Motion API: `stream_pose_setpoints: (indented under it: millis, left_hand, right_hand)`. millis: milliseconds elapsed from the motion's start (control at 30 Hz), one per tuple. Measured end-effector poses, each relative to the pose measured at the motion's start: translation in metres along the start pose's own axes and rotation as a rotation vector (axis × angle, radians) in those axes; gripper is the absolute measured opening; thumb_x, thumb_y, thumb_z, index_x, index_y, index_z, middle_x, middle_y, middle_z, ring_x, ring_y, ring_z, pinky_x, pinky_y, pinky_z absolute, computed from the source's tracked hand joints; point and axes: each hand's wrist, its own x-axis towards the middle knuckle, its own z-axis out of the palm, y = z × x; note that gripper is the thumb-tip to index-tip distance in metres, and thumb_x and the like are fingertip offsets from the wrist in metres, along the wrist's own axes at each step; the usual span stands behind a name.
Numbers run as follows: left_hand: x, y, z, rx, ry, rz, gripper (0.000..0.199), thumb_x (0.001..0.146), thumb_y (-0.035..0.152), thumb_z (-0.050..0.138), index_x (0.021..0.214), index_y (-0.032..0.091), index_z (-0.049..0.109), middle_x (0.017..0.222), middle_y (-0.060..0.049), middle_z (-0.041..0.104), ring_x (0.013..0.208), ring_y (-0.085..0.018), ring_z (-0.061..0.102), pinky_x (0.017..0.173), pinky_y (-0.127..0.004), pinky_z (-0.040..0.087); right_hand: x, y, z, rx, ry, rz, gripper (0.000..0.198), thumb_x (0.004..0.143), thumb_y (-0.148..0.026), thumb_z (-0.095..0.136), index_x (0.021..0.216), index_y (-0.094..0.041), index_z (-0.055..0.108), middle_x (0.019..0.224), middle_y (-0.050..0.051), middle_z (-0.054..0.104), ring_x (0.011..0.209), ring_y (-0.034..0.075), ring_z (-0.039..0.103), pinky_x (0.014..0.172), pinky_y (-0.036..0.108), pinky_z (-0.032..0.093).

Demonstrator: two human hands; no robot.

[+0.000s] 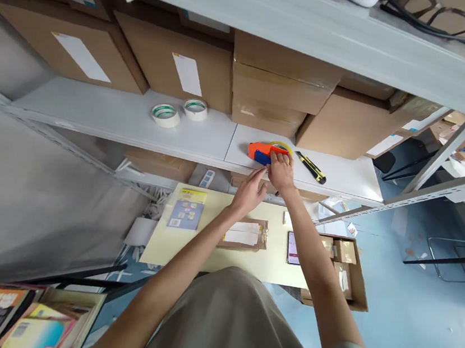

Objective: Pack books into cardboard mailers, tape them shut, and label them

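Note:
An orange and blue tape dispenser (263,153) with a roll of yellowish tape lies on the white shelf (204,131). My right hand (281,171) is on the dispenser's right part, fingers curled over it. Just below and to its left, my left hand (249,192) holds nothing, its fingers stretched toward the dispenser and slightly apart. Right of the dispenser rests a yellow and black utility knife (311,168). Below my hands, a flat cardboard parcel (246,235) with white labels lies on the pale yellow tabletop (206,252).
Two rolls of white tape (165,115) sit on the shelf's left part, before several cardboard boxes (268,88). On the tabletop are a booklet (185,214) and a phone (292,248). An open carton (360,286) with small boxes stands to the right. Glasses (433,18) lie on the upper shelf.

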Motion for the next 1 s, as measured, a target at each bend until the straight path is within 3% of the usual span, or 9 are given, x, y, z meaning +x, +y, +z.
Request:
stream_pose_setpoints:
  millis: [133, 233, 367, 467, 533, 633, 767, 900, 1000]
  left_hand:
    - [-0.043, -0.032, -0.016, -0.038, 0.016, -0.122, 0.049, 0.106, 0.029, 0.060, 0.154, 0.020, 0.061, 0.155, -0.014, 0.068, 0.143, -0.029, 0.066, 0.126, -0.047, 0.051]
    - [-0.106, -0.070, -0.028, -0.037, 0.075, -0.342, 0.051, 0.106, 0.043, 0.066, 0.151, 0.021, 0.063, 0.154, -0.014, 0.069, 0.141, -0.030, 0.067, 0.124, -0.046, 0.052]
    - [-0.197, -0.101, -0.032, -0.044, 0.087, -0.722, 0.055, 0.101, 0.053, 0.071, 0.143, 0.018, 0.067, 0.148, -0.019, 0.072, 0.132, -0.034, 0.073, 0.112, -0.046, 0.059]
    - [-0.235, -0.098, -0.024, -0.024, 0.006, -0.835, 0.043, 0.101, 0.053, 0.070, 0.129, 0.021, 0.073, 0.131, -0.015, 0.080, 0.116, -0.032, 0.079, 0.100, -0.041, 0.061]
    - [-0.242, -0.092, -0.018, -0.004, -0.051, -0.820, 0.035, 0.101, 0.051, 0.069, 0.120, 0.022, 0.076, 0.117, -0.012, 0.083, 0.105, -0.030, 0.080, 0.093, -0.037, 0.060]
    - [-0.237, -0.085, -0.012, 0.079, -0.076, -0.767, 0.029, 0.102, 0.049, 0.067, 0.105, 0.023, 0.077, 0.104, -0.012, 0.083, 0.093, -0.028, 0.078, 0.083, -0.033, 0.055]
    - [-0.227, -0.086, -0.015, 0.238, -0.111, -0.737, 0.038, 0.102, 0.051, 0.067, 0.079, 0.022, 0.073, 0.091, -0.013, 0.080, 0.081, -0.027, 0.074, 0.074, -0.033, 0.048]
    - [-0.222, -0.089, -0.022, 0.205, -0.103, -0.702, 0.043, 0.108, 0.050, 0.055, 0.084, 0.022, 0.077, 0.088, -0.012, 0.079, 0.077, -0.025, 0.072, 0.073, -0.033, 0.049]
    - [-0.221, -0.095, -0.028, 0.053, -0.057, -0.644, 0.041, 0.108, 0.048, 0.051, 0.101, 0.022, 0.081, 0.100, -0.010, 0.082, 0.086, -0.024, 0.075, 0.080, -0.031, 0.056]
  right_hand:
    - [-0.023, 0.012, 0.022, 0.086, 0.220, -0.005, 0.062, 0.109, -0.020, 0.041, 0.170, -0.009, 0.039, 0.163, 0.026, 0.052, 0.159, 0.039, 0.039, 0.133, 0.066, 0.027]
    - [-0.087, 0.017, 0.045, 0.200, 0.332, 0.054, 0.063, 0.116, -0.038, 0.034, 0.176, -0.019, 0.027, 0.173, 0.022, 0.040, 0.164, 0.037, 0.035, 0.130, 0.067, 0.036]
    - [-0.203, 0.012, 0.093, 0.392, 0.140, 0.285, 0.077, 0.112, -0.065, 0.043, 0.171, -0.015, 0.035, 0.162, 0.028, 0.055, 0.148, 0.041, 0.059, 0.115, 0.063, 0.054]
    - [-0.264, 0.001, 0.127, 0.575, -0.031, 0.508, 0.086, 0.108, -0.074, 0.044, 0.166, -0.011, 0.042, 0.150, 0.031, 0.066, 0.126, 0.042, 0.075, 0.099, 0.058, 0.064]
    - [-0.282, -0.006, 0.140, 0.645, -0.068, 0.594, 0.086, 0.104, -0.077, 0.051, 0.160, -0.011, 0.049, 0.140, 0.028, 0.074, 0.115, 0.040, 0.079, 0.093, 0.055, 0.066]
    - [-0.283, -0.010, 0.147, 0.717, -0.021, 0.647, 0.072, 0.101, -0.075, 0.058, 0.141, -0.016, 0.069, 0.129, 0.021, 0.081, 0.108, 0.035, 0.081, 0.091, 0.048, 0.066]
    - [-0.273, -0.006, 0.148, 0.812, 0.046, 0.758, 0.056, 0.095, -0.071, 0.069, 0.115, -0.020, 0.080, 0.118, 0.015, 0.085, 0.096, 0.032, 0.083, 0.083, 0.042, 0.065]
    - [-0.270, 0.001, 0.143, 0.885, 0.051, 0.788, 0.051, 0.092, -0.066, 0.075, 0.108, -0.019, 0.082, 0.096, 0.013, 0.086, 0.089, 0.032, 0.083, 0.077, 0.040, 0.064]
    - [-0.270, 0.005, 0.136, 0.994, 0.104, 0.744, 0.048, 0.093, -0.062, 0.077, 0.111, -0.019, 0.082, 0.102, 0.013, 0.086, 0.097, 0.031, 0.082, 0.083, 0.041, 0.066]
